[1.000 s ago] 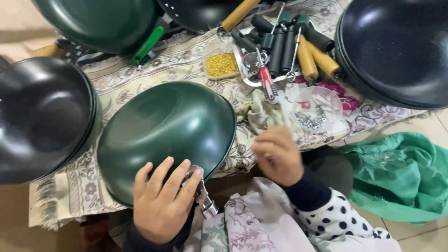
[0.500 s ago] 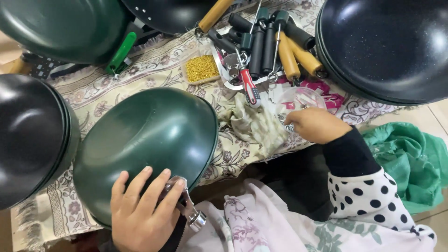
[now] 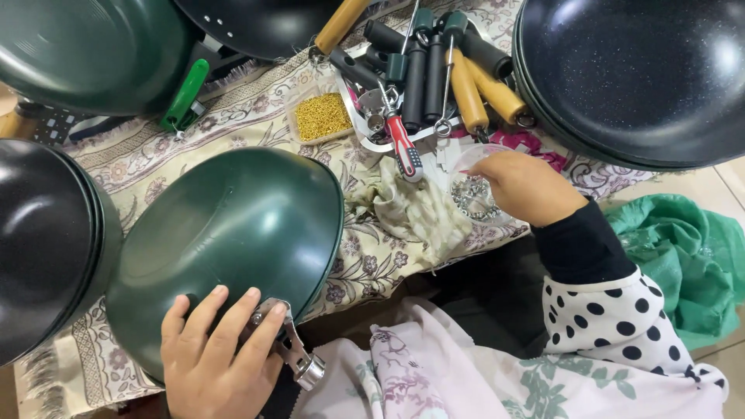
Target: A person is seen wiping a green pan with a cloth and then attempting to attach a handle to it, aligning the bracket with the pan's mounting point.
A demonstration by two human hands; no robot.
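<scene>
The green pan (image 3: 225,248) lies upside down on the worktop (image 3: 256,132), at the near left edge, on a flowered cloth (image 3: 365,264). The left hand (image 3: 213,353) rests on its rounded back with the fingers spread open, pressing beside the metal handle bracket (image 3: 289,349), which sticks out toward the person. The pan looks like coated metal: stiff, rather heavy, with a smooth and probably slippery dome, so I judge the rim or the bracket is the safer place to take hold, not the curved back. The right hand (image 3: 528,186) reaches into a clear plastic container (image 3: 475,190) with small silvery metal parts; its fingers are bent, but I cannot tell if they pinch something. These parts seem tiny and easy to drop. Near them lie a red-handled screwdriver (image 3: 403,151), loose pan handles (image 3: 434,66) in black and wood colour, and a small tray of golden screws (image 3: 322,116). A crumpled rag (image 3: 403,209) looks soft.
</scene>
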